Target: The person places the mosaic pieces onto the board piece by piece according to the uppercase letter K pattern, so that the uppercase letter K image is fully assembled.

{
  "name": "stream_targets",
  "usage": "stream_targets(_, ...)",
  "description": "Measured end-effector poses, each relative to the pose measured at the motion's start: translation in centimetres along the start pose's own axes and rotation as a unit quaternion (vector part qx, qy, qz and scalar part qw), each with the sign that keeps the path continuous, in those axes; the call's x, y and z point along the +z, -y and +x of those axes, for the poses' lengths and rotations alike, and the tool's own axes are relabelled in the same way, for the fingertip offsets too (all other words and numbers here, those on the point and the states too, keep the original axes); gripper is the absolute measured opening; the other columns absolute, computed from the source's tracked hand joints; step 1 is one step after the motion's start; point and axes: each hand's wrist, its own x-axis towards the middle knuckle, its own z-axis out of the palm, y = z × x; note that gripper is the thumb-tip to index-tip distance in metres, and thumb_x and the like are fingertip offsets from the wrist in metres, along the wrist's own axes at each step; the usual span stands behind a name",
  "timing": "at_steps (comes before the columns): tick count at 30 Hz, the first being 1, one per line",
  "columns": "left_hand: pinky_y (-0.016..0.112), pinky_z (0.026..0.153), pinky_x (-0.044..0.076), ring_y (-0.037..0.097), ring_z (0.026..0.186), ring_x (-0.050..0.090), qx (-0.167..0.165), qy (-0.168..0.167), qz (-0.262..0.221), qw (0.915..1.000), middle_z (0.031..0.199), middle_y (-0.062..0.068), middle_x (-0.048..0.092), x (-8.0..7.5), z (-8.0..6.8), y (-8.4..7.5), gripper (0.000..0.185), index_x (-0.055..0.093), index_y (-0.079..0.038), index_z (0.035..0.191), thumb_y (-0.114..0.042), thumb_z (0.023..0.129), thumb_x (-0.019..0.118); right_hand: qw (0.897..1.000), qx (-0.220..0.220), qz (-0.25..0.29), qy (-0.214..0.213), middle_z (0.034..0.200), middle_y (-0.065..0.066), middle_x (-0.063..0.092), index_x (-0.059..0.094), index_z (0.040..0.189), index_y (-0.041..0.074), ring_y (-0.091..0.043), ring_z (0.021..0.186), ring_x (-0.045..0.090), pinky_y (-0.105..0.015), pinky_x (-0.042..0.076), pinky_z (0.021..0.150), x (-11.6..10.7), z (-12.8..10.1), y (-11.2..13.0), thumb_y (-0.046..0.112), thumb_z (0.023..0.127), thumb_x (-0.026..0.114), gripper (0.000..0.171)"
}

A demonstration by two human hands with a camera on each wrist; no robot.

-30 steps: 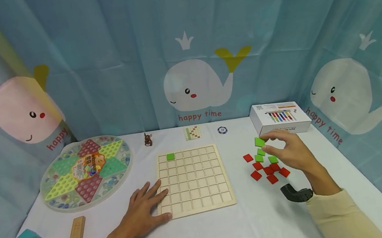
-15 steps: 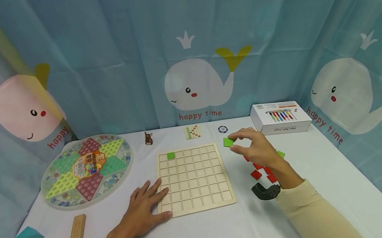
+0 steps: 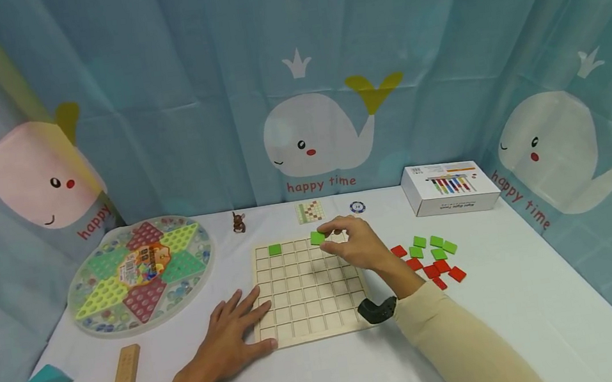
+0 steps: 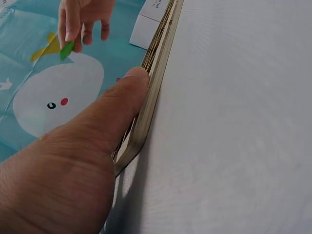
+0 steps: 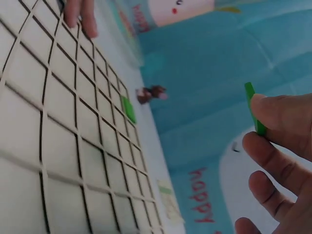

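White cloth covers the table (image 3: 331, 381). Nearest the viewer, the left hand (image 3: 232, 343) lies flat with straight fingers, grasping nothing; its fingertips press the near left corner of the wooden grid board (image 3: 312, 309), and the left wrist view shows the thumb against the board's edge. Left of it lie a wooden block (image 3: 125, 372) and a teal wedge (image 3: 45, 379), well apart from the board. Over the board's far right part the right hand (image 3: 355, 246) pinches a green tile (image 3: 317, 238) between thumb and fingertip, held above the cells and not touching them. One placed tile (image 3: 274, 250) sits in the far row, second cell from the left. Nothing lies between the held tile and the board below it. Right of the board, near the right forearm, a loose heap of red and green tiles (image 3: 431, 256) rests on the cloth. Farther left is a round marble game (image 3: 139, 274). At the far edge stand a small brown figure (image 3: 238, 222), a pattern card (image 3: 309, 212), a round chip (image 3: 357, 207) and a white box (image 3: 449, 187), before a whale-printed curtain (image 3: 301, 69).
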Motion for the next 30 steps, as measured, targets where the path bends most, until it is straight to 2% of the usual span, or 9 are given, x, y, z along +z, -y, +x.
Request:
stream_targets(8, 0.060, 0.107, 0.009, 0.041, 0.140, 0.019, 0.000, -0.002, 0.002, 1.0000, 0.154, 0.006, 0.032, 0.1, -0.1, 0.2, 0.076, 0.058, -0.017, 0.136, -0.065, 0.077, 0.067, 0.999, 0.015, -0.001, 0.030, 0.104, -0.002, 0.068, 0.071, 0.111, 0.006, -0.022, 0.097, 0.058, -0.037, 0.047, 0.082, 4.1, 1.7, -0.9, 0.010, 0.086, 0.072, 0.025)
stream_targets(12, 0.060, 0.107, 0.008, 0.040, 0.141, 0.018, 0.000, 0.000, 0.002, 1.0000, 0.154, 0.006, 0.032, 0.1, 0.0, 0.1, 0.076, 0.058, -0.018, 0.137, -0.064, 0.078, 0.067, 0.998, 0.043, -0.001, 0.053, 0.107, -0.006, 0.067, 0.070, 0.113, 0.005, -0.023, 0.097, 0.056, -0.037, 0.047, 0.080, 5.6, 2.4, -1.2, 0.013, 0.088, 0.070, 0.026)
stream_targets(16, 0.060, 0.107, 0.009, 0.041, 0.140, 0.019, 0.002, -0.001, 0.000, 1.0000, 0.154, 0.006, 0.032, 0.0, 0.0, 0.1, 0.075, 0.058, -0.017, 0.136, -0.064, 0.078, 0.067, 0.995, 0.063, -0.013, 0.070, 0.103, -0.007, 0.065, 0.070, 0.114, 0.004, -0.021, 0.088, 0.054, -0.035, 0.047, 0.074, 6.9, 3.2, -1.5, 0.013, 0.088, 0.071, 0.028)
stream_targets(21, 0.060, 0.106, 0.010, 0.041, 0.140, 0.020, 0.003, -0.002, 0.008, 1.0000, 0.153, 0.006, 0.033, 0.0, -0.1, 0.1, 0.075, 0.058, -0.018, 0.136, -0.064, 0.078, 0.066, 0.993, 0.065, -0.048, 0.086, 0.091, 0.000, 0.063, 0.071, 0.111, 0.004, -0.015, 0.076, 0.054, -0.030, 0.047, 0.066, 8.3, 4.2, -1.6, 0.012, 0.087, 0.071, 0.026)
stream_targets(30, 0.061, 0.106, 0.011, 0.041, 0.140, 0.020, 0.009, -0.006, 0.010, 0.9999, 0.154, 0.005, 0.033, 0.1, 0.0, 0.1, 0.075, 0.058, -0.018, 0.136, -0.066, 0.078, 0.065, 0.985, 0.086, -0.101, 0.108, 0.092, -0.001, 0.063, 0.072, 0.110, 0.005, -0.014, 0.084, 0.057, -0.028, 0.048, 0.074, 10.0, 4.9, -1.8, 0.013, 0.086, 0.072, 0.025)
